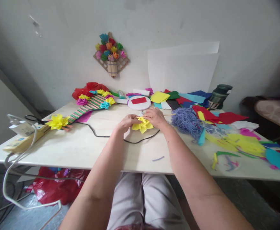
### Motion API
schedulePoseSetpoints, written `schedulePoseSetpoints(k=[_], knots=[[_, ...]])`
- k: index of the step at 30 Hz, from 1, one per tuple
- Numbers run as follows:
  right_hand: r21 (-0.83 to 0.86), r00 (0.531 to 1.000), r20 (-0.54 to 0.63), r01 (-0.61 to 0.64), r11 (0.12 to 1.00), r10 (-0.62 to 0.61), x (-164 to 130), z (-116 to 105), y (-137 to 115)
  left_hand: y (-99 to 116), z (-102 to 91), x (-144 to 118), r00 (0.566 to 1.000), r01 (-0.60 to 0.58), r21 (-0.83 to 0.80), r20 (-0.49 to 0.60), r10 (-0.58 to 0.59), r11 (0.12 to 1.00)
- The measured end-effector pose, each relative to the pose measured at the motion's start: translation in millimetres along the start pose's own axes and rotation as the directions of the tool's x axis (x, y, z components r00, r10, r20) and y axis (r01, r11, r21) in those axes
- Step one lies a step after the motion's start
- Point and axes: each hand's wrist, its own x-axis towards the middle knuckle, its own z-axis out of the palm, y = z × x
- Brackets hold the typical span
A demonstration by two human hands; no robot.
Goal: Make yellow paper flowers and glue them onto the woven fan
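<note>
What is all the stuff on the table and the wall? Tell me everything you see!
paper flower: 1, yellow, between both hands
stick: 1, wooden, by the right hand
yarn: 1 heap, blue, right of the hands
paper sheets: many, mixed colours, table's right side
round lid: 1, white, behind the hands
flower mat: 1, striped, table's left
wall bouquet: 1, many-coloured, on wall
cable: 1, black, across table
left hand: holds flower
right hand: holds flower

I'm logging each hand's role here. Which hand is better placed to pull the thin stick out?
Probably the right hand: the stick juts out beside it, while the left hand grips the yellow paper flower.
</note>
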Motion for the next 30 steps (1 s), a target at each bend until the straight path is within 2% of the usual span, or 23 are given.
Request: schedulePoseSetpoints(k=[6, 16, 20, 25, 30], knots=[[0.057, 0.998, -0.009, -0.063, 0.996, 0.064, -2.1, 0.4, -3.7, -0.5, 1.4, 2.0, 0.999, -0.012, 0.029, -0.037, 0.013, 1.0], [0.112, 0.988, -0.046, -0.145, 0.983, 0.151, -3.0, 2.2, -7.6, -4.4, 3.1, 4.7, 0.992, -0.104, -0.012, -0.075, 0.103, 0.995], [0.138, 0.978, -0.077, -0.18, 0.974, 0.192, -2.6, 2.7, -8.0, -3.8, 5.1, 3.9, 0.978, -0.175, 0.0, -0.118, 0.174, 0.984], [0.156, 0.969, -0.162, -0.162, 0.974, 0.187, -3.2, 6.5, -5.7, -2.3, 7.9, 2.5, 0.946, -0.289, 0.008, -0.152, 0.287, 0.957], [0.151, 0.968, -0.163, -0.167, 0.974, 0.192, -3.2, 8.4, -6.4, -2.4, 7.1, 2.3, 0.955, -0.257, -0.005, -0.154, 0.254, 0.966]])
